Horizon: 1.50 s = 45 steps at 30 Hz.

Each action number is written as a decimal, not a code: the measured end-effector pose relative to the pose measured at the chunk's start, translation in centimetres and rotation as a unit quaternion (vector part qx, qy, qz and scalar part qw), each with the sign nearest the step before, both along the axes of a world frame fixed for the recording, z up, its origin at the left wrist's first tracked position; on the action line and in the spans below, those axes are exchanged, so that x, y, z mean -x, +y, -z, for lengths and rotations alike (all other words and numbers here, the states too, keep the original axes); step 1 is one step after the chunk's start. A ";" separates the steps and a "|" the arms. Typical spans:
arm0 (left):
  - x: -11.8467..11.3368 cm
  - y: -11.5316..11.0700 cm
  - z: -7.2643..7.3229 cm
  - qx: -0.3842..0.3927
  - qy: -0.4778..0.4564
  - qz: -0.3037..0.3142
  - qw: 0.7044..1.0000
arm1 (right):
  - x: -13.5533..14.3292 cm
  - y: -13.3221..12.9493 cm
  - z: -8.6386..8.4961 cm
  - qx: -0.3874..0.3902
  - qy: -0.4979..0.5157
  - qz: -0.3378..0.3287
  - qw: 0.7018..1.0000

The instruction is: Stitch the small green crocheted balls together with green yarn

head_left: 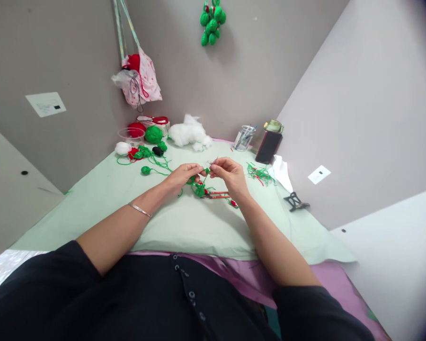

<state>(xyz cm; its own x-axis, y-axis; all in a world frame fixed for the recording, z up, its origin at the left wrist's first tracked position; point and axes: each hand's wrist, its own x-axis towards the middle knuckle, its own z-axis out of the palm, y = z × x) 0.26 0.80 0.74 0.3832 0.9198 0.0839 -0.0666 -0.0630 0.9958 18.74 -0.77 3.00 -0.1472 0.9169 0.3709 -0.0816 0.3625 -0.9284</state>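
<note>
My left hand (185, 176) is closed, thumb and fingers pinching a strand of green yarn (207, 171). Close beside it, my right hand (230, 174) is closed too, its thumb and forefinger pressed on something thin and metallic, too small to make out. A green yarn piece (199, 190) with red bits lies on the table just below the fingers. Next to it are orange-handled snips (218, 194), and a small red and green piece (233, 203) sits to their right. From my left hand, green yarn trails down toward the table.
Green and red yarn balls (153, 134), a clear tub (131, 136) and white stuffing (189, 131) stand at the back. Further right are a cup of tools (244, 138), a phone (269, 147) against a bottle, yarn scraps (261, 174) and a black hair clip (296, 201).
</note>
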 end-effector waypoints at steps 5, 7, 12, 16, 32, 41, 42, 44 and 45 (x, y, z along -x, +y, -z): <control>0.0 -0.1 -0.1 -0.008 0.007 -0.002 1.000 | -0.2 0.3 0.1 -0.025 -0.016 0.029 0.999; 0.0 0.0 0.0 -0.008 0.007 -0.005 1.000 | -0.2 0.5 0.2 -0.015 -0.016 0.019 1.000; 0.0 0.1 0.2 -0.005 -0.001 -0.006 1.000 | -0.2 0.6 0.4 -0.008 -0.016 0.008 1.000; 0.0 0.1 0.0 -0.008 -0.003 -0.011 1.000 | -0.3 0.6 0.4 0.003 -0.012 0.010 1.000; -0.3 0.4 1.1 -0.056 0.033 -0.036 0.997 | 0.2 0.8 1.1 0.013 -0.031 -0.027 0.999; -0.2 0.5 1.0 -0.030 -0.008 -0.028 0.999 | -0.1 1.0 1.1 -0.011 -0.049 0.015 0.999; -0.2 0.5 1.0 -0.030 -0.011 -0.028 0.999 | -0.1 1.0 1.1 -0.009 -0.049 0.018 0.999; -0.2 0.5 1.1 -0.033 -0.012 -0.028 0.999 | -0.1 1.0 1.1 -0.006 -0.048 0.022 0.999; -0.2 0.6 1.1 -0.034 -0.012 -0.027 0.999 | -0.1 1.0 1.1 -0.004 -0.047 0.022 0.999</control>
<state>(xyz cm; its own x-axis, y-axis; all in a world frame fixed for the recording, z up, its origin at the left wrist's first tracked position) 0.46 1.38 -0.37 0.3296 0.9313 0.1552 -0.0848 -0.1345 0.9873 18.82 0.21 1.91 -0.1410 0.9201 0.3655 0.0218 0.3720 -0.9280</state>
